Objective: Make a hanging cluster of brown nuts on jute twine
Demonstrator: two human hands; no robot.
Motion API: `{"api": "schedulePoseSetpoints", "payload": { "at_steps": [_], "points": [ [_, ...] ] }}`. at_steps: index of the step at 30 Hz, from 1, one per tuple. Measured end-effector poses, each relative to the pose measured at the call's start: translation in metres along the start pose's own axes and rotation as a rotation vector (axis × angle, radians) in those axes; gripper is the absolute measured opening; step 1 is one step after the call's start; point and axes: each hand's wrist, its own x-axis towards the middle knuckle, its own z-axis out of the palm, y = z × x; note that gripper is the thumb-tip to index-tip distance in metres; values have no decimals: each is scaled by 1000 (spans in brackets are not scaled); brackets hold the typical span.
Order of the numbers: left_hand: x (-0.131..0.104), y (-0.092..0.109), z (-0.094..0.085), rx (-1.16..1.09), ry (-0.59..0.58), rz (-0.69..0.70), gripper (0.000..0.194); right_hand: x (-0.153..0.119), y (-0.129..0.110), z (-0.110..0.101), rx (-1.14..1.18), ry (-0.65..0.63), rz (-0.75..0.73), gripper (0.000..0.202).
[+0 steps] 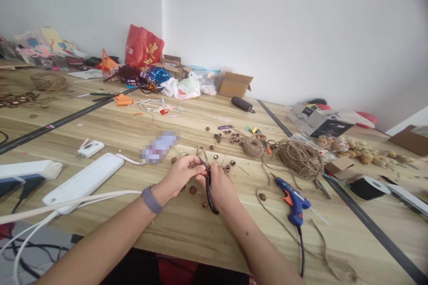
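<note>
My right hand [219, 187] is closed round black-handled scissors [210, 193] over the wooden table [187, 236]. The scissor blades point up and away, beside the fingertips of my left hand [182, 173]. Those fingers are pinched together at the blades; what they hold is too small to make out. Around both hands lie small brown round pieces, one [193, 190] just below the left fingers. Several hollow dark pieces [233, 163] sit to the right of the scissors.
A blue glue gun [294, 198] and a coil of twine [299, 158] lie at the right. White power strips [83, 181] with cables are at the left. A black case [242, 104], a cardboard box [235, 84] and a red bag [143, 49] stand toward the wall.
</note>
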Motion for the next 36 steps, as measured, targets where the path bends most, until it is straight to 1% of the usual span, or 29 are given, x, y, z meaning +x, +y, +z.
{"api": "schedulePoseSetpoints", "payload": {
  "at_steps": [5,9,15,22,25,31,36],
  "points": [
    [6,-7,-3,-74,-1,15,34,0,-5,0,-47,-54,69,36],
    [9,-11,-6,-121,-5,13,38,1,-6,1,-65,-54,84,32],
    [11,-11,-6,-168,-12,14,36,1,-5,2,-45,-18,66,32],
    [14,-15,-8,-200,14,-6,35,2,0,4,-1,0,33,28],
    [13,-12,-7,-221,12,-23,35,2,2,2,6,33,30,29],
    [13,-9,-6,-284,-36,-10,37,1,2,-2,-54,138,33,46],
    [14,-11,-6,-340,-29,-42,38,0,3,1,-61,167,6,46]
  ]
}}
